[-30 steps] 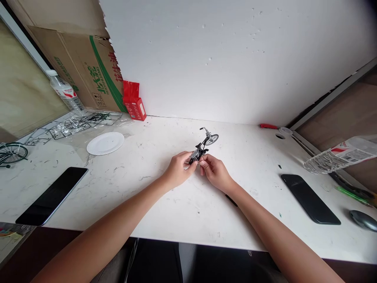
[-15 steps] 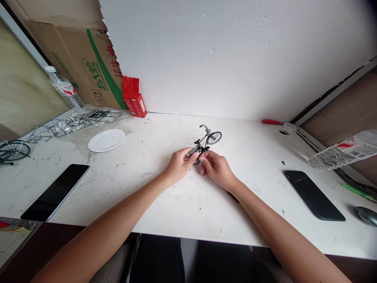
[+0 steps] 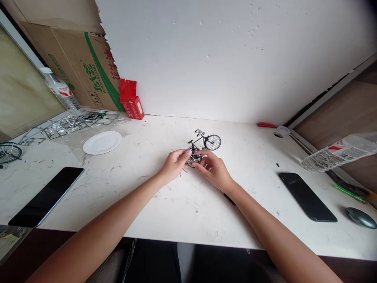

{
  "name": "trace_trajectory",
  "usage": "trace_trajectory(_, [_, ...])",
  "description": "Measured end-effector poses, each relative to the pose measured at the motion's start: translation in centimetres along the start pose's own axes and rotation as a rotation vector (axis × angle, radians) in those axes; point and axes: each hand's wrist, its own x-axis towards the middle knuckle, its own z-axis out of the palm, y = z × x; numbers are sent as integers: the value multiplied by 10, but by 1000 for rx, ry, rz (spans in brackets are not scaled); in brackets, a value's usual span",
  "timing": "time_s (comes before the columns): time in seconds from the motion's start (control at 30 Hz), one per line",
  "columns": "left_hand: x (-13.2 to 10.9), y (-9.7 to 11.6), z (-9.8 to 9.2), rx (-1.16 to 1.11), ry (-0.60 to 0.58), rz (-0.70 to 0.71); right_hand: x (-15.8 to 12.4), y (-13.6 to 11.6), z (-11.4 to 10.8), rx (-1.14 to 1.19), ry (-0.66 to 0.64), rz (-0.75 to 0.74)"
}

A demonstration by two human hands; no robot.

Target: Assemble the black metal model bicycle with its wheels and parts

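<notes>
A small black model bicycle (image 3: 201, 137) is held just above the white table, its front wheel pointing right and its handlebar at the top. My left hand (image 3: 174, 164) is closed, thumb and fingers pinching the rear wheel from the left. From the right, my right hand (image 3: 214, 169) has its fingers curled at the lower frame and rear wheel, with the thumb and index finger against it. Part of the rear wheel is hidden behind the fingers. A thin dark piece (image 3: 185, 170) shows just below my left fingertips.
On the white table (image 3: 165, 208) lie a paper plate (image 3: 102, 142), a phone (image 3: 47, 196), clear sprues (image 3: 73, 124) and another model bicycle (image 3: 10, 152) at left. At right are a black phone (image 3: 308, 196), a mouse (image 3: 361, 217) and a plastic bottle (image 3: 341, 151). A red box (image 3: 132, 107) stands behind.
The model bicycle has turned more upright and side-on, with its handlebar swung left. My right fingers have shifted over the rear wheel. The whole view has moved slightly.
</notes>
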Motion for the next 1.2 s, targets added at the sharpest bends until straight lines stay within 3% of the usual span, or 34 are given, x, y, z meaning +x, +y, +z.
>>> trace_trajectory(0.2, [-2, 5, 1, -12, -25, -25, 1, 0, 0, -26, 69, -33])
trace_trajectory(0.57, [-4, 7, -1, 22, -13, -60, 0, 1, 0, -31, 66, -53])
trace_trajectory(1.2, [-3, 3, -3, 73, -88, -36, -1, -3, 1, 23, 44, -15])
